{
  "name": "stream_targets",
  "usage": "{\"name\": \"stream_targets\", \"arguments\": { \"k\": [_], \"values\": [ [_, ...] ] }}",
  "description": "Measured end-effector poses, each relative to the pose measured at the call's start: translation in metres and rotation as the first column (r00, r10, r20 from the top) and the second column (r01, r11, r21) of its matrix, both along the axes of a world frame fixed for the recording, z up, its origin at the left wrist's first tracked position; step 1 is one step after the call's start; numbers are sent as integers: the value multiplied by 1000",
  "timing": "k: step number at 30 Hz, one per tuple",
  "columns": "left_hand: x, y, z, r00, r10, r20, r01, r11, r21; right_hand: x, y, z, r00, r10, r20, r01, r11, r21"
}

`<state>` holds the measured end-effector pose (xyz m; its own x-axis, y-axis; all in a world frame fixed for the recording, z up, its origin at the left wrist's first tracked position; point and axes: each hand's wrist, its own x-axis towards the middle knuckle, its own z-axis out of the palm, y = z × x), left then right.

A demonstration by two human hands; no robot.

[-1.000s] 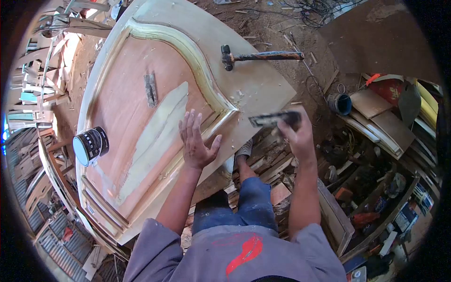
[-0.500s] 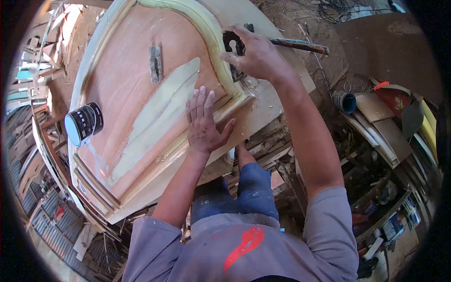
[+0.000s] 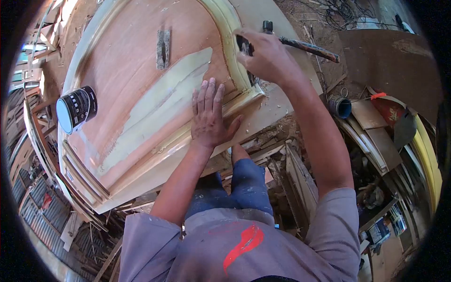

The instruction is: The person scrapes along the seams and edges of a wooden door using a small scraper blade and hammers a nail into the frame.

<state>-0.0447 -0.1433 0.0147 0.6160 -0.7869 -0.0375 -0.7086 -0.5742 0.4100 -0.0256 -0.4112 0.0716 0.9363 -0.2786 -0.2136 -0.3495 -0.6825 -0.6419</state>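
Observation:
My right hand (image 3: 267, 54) is closed around a dark hand plane (image 3: 245, 47), which sits on the pale curved moulding (image 3: 229, 28) along the panel's edge. Most of the tool is hidden by the fingers. Flat on the wooden panel (image 3: 188, 28), near its straight moulding, my left hand (image 3: 209, 115) rests with fingers stretched and thumb apart. A hammer (image 3: 307, 48) lies just beyond my right hand. Ahead of my left hand is a worn grey block with a slot (image 3: 163, 49). Pale filler patches (image 3: 155, 103) cover part of the panel.
A black can (image 3: 77, 108) lies tipped on the panel's left side. Wood shavings and scraps are scattered around the panel's near edge. To the right lie a blue-lined tin (image 3: 339, 107), boards (image 3: 369, 114) and a yellow curved piece (image 3: 426, 162). Cables (image 3: 336, 11) tangle at the back.
The camera view has shifted slightly. My right hand and the plane have moved a little along the moulding, toward its lower corner. My left hand stays flat on the panel.

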Motion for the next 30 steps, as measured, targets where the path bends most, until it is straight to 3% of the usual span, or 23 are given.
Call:
{"name": "stream_targets", "arguments": {
  "k": [5,9,12,15,18,21,24,30],
  "values": [
    [1,1,-1,1000,11,-15,-11,1000,6,-9,3,-22,994,61,87,-61,998,1],
    [0,1,-2,1000,8,-22,-9,1000,-10,-12,1,-11,993,-65,99,58,996,69],
    [0,1,-2,1000,8,-16,-8,1000,-2,-13,2,-18,998,30,62,-29,999,-25],
    [0,2,-2,1000,4,-16,-5,1000,-12,-10,0,-18,988,-84,132,85,996,0],
    [0,2,-2,1000,6,-17,-6,1000,1,-11,2,-31,957,29,289,-13,998,-58],
    [0,2,-2,1000,6,-25,-6,1000,-9,-5,-1,-19,988,-38,153,42,999,-21],
    [1,2,-2,1000,5,-24,-5,1000,-9,-14,5,-31,984,12,177,14,989,-145],
    [0,2,-3,999,9,-37,-9,1000,5,-19,2,-31,987,2,159,2,1000,-29]
  ]
}}
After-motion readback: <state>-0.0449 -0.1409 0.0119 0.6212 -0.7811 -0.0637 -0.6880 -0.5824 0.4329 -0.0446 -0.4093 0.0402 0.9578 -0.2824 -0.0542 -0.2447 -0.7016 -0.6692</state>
